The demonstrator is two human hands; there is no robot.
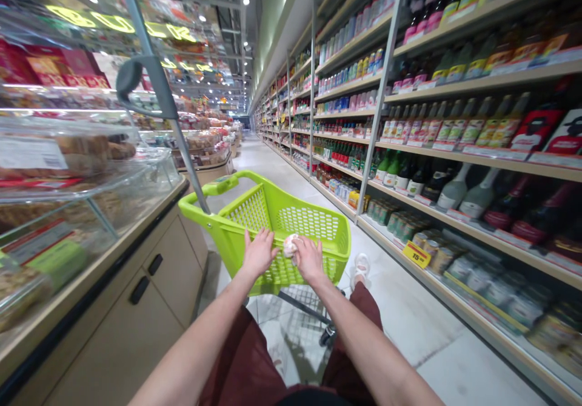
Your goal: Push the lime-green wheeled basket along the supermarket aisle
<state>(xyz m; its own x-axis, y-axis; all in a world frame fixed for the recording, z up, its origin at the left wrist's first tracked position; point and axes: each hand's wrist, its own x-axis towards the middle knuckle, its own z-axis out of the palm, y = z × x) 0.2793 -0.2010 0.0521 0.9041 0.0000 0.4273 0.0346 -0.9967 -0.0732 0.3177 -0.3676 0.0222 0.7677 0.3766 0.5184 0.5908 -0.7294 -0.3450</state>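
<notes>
**Pale wad pinched in right fingers over the green basket!**

And here, at the near side of a green basket (pixel 300 197), both bare hands are seen side by side. A small pale wad (pixel 291 246) is held by the right hand (pixel 309 259), the fingers closed on it from the right; exactly what it is cannot be made out. The wad is placed between the two hands, before the basket's near wall. And the left hand (pixel 259 253)? Nothing is gripped there: the fingers are spread apart and pointed forward, just beside the wad. Whether the basket is touched by that hand cannot be told.

The basket is fitted with a grey pole (pixel 186 151), topped by a looped grey handle (pixel 150 85), and a dark wheel (pixel 327 335) is glimpsed below. Maroon trousers (pixel 236 357) are seen under the forearms, with a white shoe (pixel 361 266) planted on the pale floor (pixel 400 309). To the right, tall shelves (pixel 500 157) are lined with bottles and cans, marked by a yellow price tag (pixel 416 254). To the left, packaged food is displayed in a glass-sided case (pixel 107 212).
</notes>
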